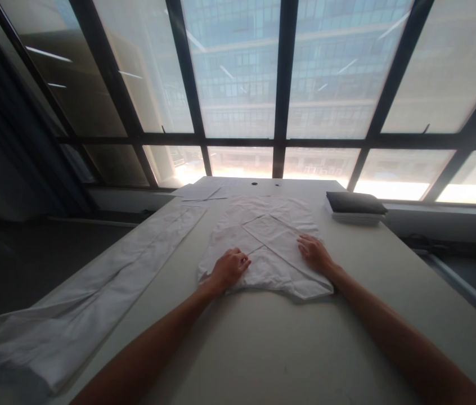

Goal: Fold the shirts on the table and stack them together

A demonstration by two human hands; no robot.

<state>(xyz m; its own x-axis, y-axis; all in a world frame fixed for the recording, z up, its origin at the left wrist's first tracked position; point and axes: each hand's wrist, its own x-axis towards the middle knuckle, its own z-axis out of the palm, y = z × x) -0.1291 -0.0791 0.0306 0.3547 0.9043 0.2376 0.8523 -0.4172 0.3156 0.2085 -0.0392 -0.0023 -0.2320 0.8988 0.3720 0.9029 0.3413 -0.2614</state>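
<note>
A white garment (272,236) is spread on the white table (259,343) in front of me, with edges crossing diagonally over its middle and wrinkles along its near side. My left hand (230,269) is at the garment's left part, fingers curled in and seemingly pinching the cloth near one of those edges. The exact grip is hidden under the fingers. On the right side, my right hand (314,254) lies on the cloth with its fingers stretched toward the centre.
Along the table's left edge lies a long piece of white, sheer-looking material (111,281). Papers (202,192) are at the far left. A stack with a dark top (356,207) sits at the far right. Large windows (238,73) rise behind the table; a dark curtain (5,112) hangs left.
</note>
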